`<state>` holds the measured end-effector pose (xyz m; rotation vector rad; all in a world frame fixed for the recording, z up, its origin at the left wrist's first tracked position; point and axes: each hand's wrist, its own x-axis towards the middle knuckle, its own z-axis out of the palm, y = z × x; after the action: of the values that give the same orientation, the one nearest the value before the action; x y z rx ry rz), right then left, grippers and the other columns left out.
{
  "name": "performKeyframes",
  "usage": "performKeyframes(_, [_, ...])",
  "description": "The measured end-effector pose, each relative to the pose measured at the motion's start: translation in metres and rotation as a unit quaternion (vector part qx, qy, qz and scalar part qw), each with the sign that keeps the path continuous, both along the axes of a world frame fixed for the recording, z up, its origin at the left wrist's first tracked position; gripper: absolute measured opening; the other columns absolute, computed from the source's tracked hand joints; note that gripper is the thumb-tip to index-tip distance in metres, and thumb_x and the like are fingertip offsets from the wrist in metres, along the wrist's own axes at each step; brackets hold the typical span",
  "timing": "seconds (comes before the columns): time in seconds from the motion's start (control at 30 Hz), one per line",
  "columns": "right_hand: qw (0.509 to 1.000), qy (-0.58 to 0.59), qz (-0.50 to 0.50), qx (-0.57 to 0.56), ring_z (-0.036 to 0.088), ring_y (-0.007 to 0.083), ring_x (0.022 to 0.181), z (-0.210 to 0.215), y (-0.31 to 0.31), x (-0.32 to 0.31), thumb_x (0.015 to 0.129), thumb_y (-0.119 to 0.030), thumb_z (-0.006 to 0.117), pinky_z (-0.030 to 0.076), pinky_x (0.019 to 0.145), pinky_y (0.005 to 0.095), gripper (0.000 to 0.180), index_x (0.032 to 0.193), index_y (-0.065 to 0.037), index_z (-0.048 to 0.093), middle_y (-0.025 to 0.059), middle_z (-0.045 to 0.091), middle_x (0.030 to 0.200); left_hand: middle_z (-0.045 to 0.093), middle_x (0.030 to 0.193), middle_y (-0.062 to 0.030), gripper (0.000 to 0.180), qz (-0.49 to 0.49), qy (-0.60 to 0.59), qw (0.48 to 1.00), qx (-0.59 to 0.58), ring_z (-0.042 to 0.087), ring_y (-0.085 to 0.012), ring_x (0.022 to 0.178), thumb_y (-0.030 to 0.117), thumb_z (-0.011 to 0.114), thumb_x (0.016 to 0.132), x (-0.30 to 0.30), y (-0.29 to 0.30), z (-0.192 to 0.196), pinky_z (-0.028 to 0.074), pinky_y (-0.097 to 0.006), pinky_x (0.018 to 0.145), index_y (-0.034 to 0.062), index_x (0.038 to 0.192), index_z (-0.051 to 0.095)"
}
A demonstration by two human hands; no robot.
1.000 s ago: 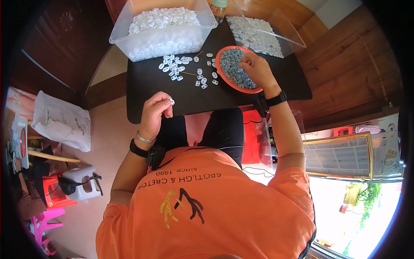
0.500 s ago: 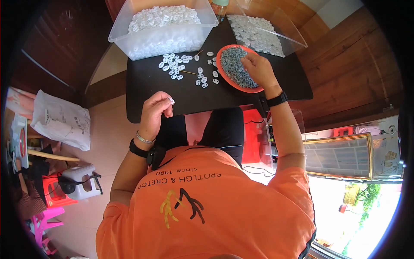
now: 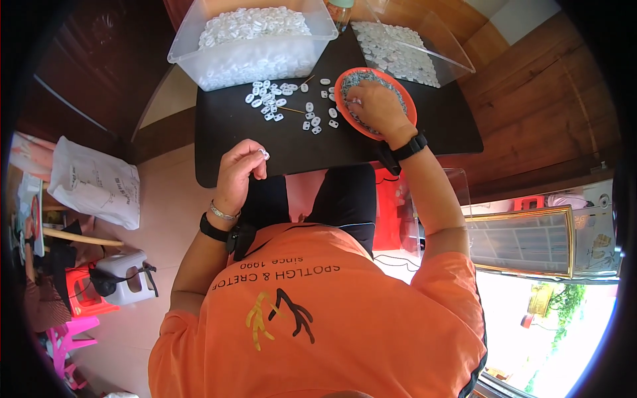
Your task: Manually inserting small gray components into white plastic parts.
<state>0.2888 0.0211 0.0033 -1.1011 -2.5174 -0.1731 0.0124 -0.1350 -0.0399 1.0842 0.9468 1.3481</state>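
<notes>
My left hand [image 3: 238, 164] is held over the near edge of the dark table, thumb and fingers pinched on a small white plastic piece [image 3: 265, 154]. Over on the right, my right hand [image 3: 379, 109] reaches into an orange bowl [image 3: 412, 109] filled with small grey metal pieces [image 3: 359, 77], which look like screws. Its fingers are bent together at the heap; whatever is between them is too small to make out. Left of the bowl, several oval white plastic pieces [image 3: 271, 99] with holes lie scattered across the tabletop.
A clear tub [image 3: 252, 71] heaped with white pieces stands at the back left of the table [image 3: 225, 132]. A transparent bin [image 3: 458, 63] of white pieces is behind the bowl, with a jar [image 3: 340, 13] between them. Two thin brass-coloured sticks [image 3: 292, 109] lie among the loose pieces.
My right hand has moved left and slightly down, from the bowl's right side to over its middle, covering more of the grey pieces. My left hand has stayed put with its white piece.
</notes>
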Motion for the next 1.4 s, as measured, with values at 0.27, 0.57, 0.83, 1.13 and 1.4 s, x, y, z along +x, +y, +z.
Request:
performKeyframes(0.27, [0.998, 0.007, -0.062, -0.031, 0.062, 0.0303, 0.083, 0.004, 0.006, 0.021, 0.078, -0.013, 0.059, 0.049, 0.072, 0.0428, 0.008, 0.079, -0.009, 0.066, 0.0112, 0.064, 0.083, 0.050, 0.060, -0.0008, 0.015, 0.000, 0.007, 1.000, 0.003, 0.047, -0.0090, 0.055, 0.014, 0.052, 0.088, 0.000, 0.000, 0.000, 0.037, -0.022, 0.052, 0.0019, 0.080, 0.058])
performKeyframes(0.57, [0.999, -0.005, 0.033, -0.008, 0.061, 0.0297, 0.085, 0.000, -0.001, 0.000, 0.076, -0.013, 0.063, 0.049, 0.075, 0.0403, 0.012, 0.086, -0.009, 0.068, 0.0105, 0.064, 0.086, 0.050, 0.059, -0.0009, 0.016, 0.007, 0.010, 1.000, 0.009, 0.047, -0.0091, 0.054, 0.014, 0.052, 0.088, 0.000, 0.000, -0.001, 0.037, -0.022, 0.052, 0.0017, 0.080, 0.058])
performKeyframes(0.83, [0.997, -0.066, -0.050, -0.010, 0.061, 0.0326, 0.080, -0.006, 0.004, -0.003, 0.078, -0.017, 0.060, 0.049, 0.071, 0.0420, 0.010, 0.080, -0.009, 0.066, 0.0125, 0.064, 0.082, 0.051, 0.060, -0.0010, 0.016, 0.003, 0.007, 1.000, 0.004, 0.047, -0.0091, 0.055, 0.014, 0.052, 0.088, 0.000, 0.000, -0.002, 0.037, -0.022, 0.053, 0.0016, 0.080, 0.058])
performKeyframes(1.13, [0.993, 0.018, -0.103, -0.059, 0.061, 0.0339, 0.076, 0.020, -0.006, 0.012, 0.083, -0.025, 0.059, 0.048, 0.066, 0.0439, 0.019, 0.079, -0.006, 0.063, 0.0140, 0.064, 0.078, 0.051, 0.060, -0.0012, 0.016, 0.003, 0.006, 1.000, 0.006, 0.047, -0.0091, 0.055, 0.014, 0.052, 0.089, 0.000, -0.001, 0.000, 0.037, -0.022, 0.053, 0.0018, 0.080, 0.058])
performKeyframes(1.4, [0.972, 0.183, -0.050, -0.139, 0.061, 0.0203, 0.067, 0.021, -0.027, -0.004, 0.083, -0.017, 0.065, 0.048, 0.063, 0.0314, 0.014, 0.084, -0.002, 0.064, 0.0091, 0.063, 0.073, 0.051, 0.061, -0.0006, 0.017, 0.039, -0.023, 0.999, -0.010, 0.047, -0.0083, 0.056, 0.018, 0.051, 0.090, 0.005, 0.002, 0.003, 0.036, -0.021, 0.053, 0.0035, 0.082, 0.056])
